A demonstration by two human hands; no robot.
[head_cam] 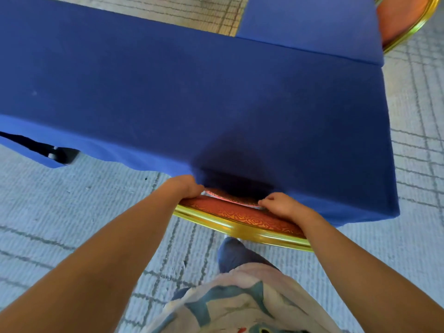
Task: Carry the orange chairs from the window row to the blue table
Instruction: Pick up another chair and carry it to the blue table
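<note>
**An orange chair goes in at the blue worktop**

The orange chair (240,216) stands right at the blue worktop (192,92). Its seat pokes under the hanging blue cloth (336,188), and its back and gold rim show. The left hand (185,187) and the right hand (281,204) both hold the top of the chair back, with the fingers (266,201) curled over it. I think the job now is to set the chair in straight. Push the same with both hands, go slowly so the legs do not catch the cloth or the carpet (72,200), and let go only when it stands flat. Counting: two orange chairs show, this one and a second chair (398,18) at the far right corner. There are two hands. The blue top looks like two pieces joined.
</note>
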